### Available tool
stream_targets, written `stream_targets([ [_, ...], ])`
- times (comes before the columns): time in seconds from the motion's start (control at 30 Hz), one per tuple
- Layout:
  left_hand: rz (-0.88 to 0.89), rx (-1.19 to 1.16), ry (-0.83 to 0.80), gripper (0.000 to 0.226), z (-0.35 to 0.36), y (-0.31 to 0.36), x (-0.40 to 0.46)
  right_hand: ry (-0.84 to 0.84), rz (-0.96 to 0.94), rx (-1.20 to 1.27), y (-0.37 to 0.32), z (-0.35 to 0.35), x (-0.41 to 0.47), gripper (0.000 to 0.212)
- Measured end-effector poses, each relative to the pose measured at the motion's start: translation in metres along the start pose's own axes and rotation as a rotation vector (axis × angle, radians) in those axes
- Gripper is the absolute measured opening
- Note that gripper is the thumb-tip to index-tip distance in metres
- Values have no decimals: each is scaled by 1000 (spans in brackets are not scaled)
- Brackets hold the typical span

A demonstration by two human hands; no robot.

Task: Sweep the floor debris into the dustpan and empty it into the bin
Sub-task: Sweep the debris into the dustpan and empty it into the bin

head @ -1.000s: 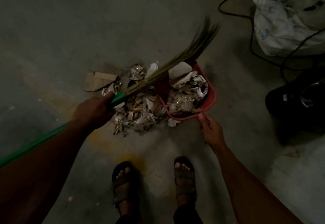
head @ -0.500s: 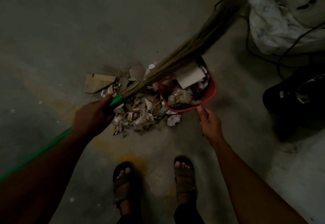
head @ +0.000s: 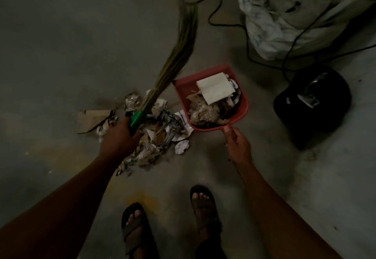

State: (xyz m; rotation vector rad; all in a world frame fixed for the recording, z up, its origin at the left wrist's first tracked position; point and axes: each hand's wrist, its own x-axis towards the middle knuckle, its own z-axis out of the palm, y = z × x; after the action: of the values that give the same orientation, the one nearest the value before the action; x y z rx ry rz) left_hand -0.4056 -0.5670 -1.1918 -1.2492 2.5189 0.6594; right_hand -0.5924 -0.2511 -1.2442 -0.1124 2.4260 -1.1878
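Dim grey concrete floor (head: 61, 45) fills the view, with a yellowish stain near the bottom centre, just ahead of two sandalled feet (head: 200, 203). Left hand (head: 120, 136) grips the broom (head: 173, 61) at its green collar, fingers wrapped round it; the long olive bristles run up and away from the hand toward the top edge of the floor, thinning to a fine tip. Debris pile (head: 154, 134) lies at the centre of the floor, partly under the left hand: torn paper, crumpled wrappers and shredded strips in white, grey and brown. A flat piece of cardboard (head: 91, 118) lies at the pile's left side. Right hand (head: 238, 146) pinches the short handle of the red dustpan (head: 183, 85), thumb on top. The dustpan sits just right of the pile, its open mouth facing it, and holds a folded white sheet on top of crumpled plastic and brown scraps. A black bin (head: 311, 106) with a dark liner stands near the right edge, and a white sack (head: 284, 24) fills the top right corner with black cables (head: 246, 41) trailing past it.
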Motion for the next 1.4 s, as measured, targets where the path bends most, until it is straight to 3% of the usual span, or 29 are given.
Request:
stream_targets([
  [0.23, -36, -136, -75, 53, 17, 94, -1, 155, 103, 108, 21, -85, 9, 45],
  [0.37, -77, -200, -126, 45, 32, 155, -3, 203, 185, 168, 30, -142, 19, 39],
  [0.47, -103, -269, -173, 40, 44, 197, -3, 239, 221, 175, 44, -178, 31, 47],
  [0.63, -93, -307, -204, 34, 64, 262, 6, 268, 273, 201, 59, -229, 53, 31],
  [0.7, -88, -313, -227, 29, 72, 282, 11, 267, 312, 219, 64, -245, 64, 34],
  [0.8, -73, -281, -265, 30, 77, 307, 17, 289, 383, 299, 68, -264, 77, 46],
  [1.2, -1, -154, -332, 37, 92, 352, 26, 121, 564, 643, 69, -311, 133, 35],
  [1.4, -53, -190, -330, 41, 104, 353, 29, 56, 587, 829, 53, -325, 155, 28],
])
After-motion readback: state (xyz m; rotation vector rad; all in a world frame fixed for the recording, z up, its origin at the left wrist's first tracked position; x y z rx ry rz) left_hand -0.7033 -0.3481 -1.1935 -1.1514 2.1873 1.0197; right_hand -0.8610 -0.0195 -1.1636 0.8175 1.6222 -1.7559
